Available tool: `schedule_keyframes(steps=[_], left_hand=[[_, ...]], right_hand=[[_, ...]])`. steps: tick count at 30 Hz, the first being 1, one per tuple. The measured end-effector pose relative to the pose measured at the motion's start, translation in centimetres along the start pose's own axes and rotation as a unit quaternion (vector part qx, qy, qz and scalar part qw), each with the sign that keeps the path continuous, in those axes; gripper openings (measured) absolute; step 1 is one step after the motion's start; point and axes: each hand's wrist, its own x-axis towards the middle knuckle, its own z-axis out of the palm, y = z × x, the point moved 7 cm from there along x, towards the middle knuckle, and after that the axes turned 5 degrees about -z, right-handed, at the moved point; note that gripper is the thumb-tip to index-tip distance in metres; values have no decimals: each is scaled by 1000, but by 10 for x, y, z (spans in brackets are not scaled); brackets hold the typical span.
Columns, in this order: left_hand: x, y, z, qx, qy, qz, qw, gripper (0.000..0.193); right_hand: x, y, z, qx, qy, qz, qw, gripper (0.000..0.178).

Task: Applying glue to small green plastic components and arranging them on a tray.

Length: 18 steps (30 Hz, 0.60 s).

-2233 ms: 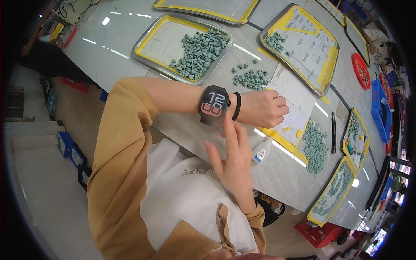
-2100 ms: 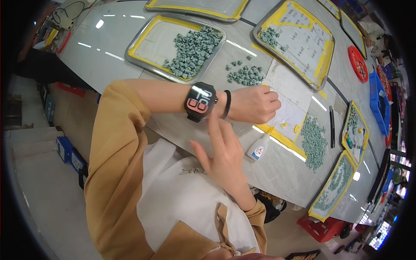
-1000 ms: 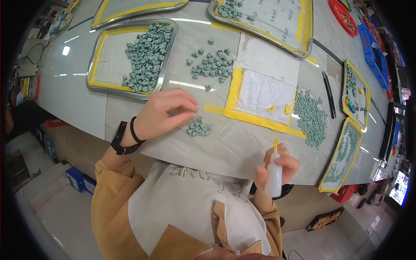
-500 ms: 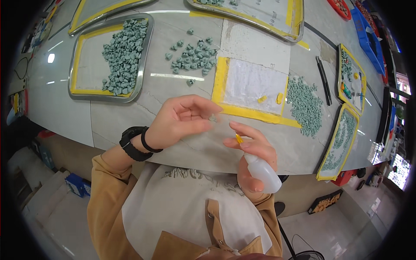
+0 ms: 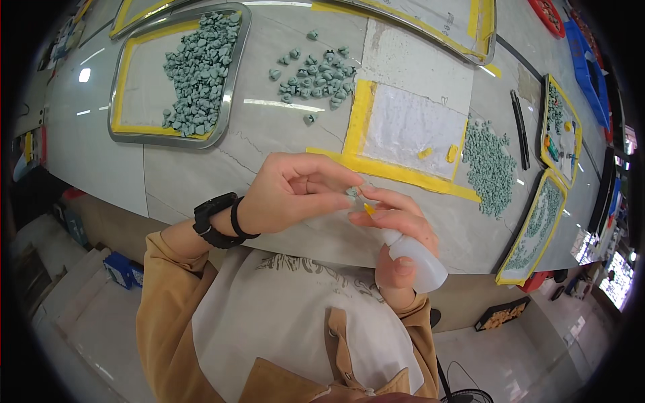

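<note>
A small grey-green piece (image 5: 352, 192) is pinched between the thumb and fingertips of my left hand (image 5: 289, 191), which wears a black watch and a black band at the wrist. My right hand (image 5: 406, 232) is closed round a translucent white squeeze bottle (image 5: 423, 263). The bottle's yellow nozzle (image 5: 369, 209) pokes out between the thumb and fingers, right beside the pinched piece. Fingertips of both hands meet around that piece, so whether the nozzle touches it cannot be made out. Both hands are above the table's near edge.
Loose green pieces (image 5: 319, 79) lie beyond my left hand, near a metal tray (image 5: 232, 101) heaped with more. A yellow-taped white sheet (image 5: 410, 124) carries two yellow bits. To its right are a pile of tiny green pieces (image 5: 490, 168), black tweezers (image 5: 519, 127) and yellow-edged trays (image 5: 502, 279).
My hands have come together, bringing the bottle's nozzle up beside the green piece. The whole view has shifted slightly, so the table things appear farther right and higher.
</note>
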Motion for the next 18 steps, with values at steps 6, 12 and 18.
schedule_keyframes(steps=[6,12,18], left_hand=[[0,-2,0,12,-3,-20,1000,30],[0,-3,-1,-1,5,0,1000,30],[0,-1,-2,-15,3,-1,1000,30]], right_hand=[[3,-3,1,-29,-4,-9,1000,59],[-4,5,0,-7,1,-1,1000,62],[-2,4,2,-1,3,8,1000,62]])
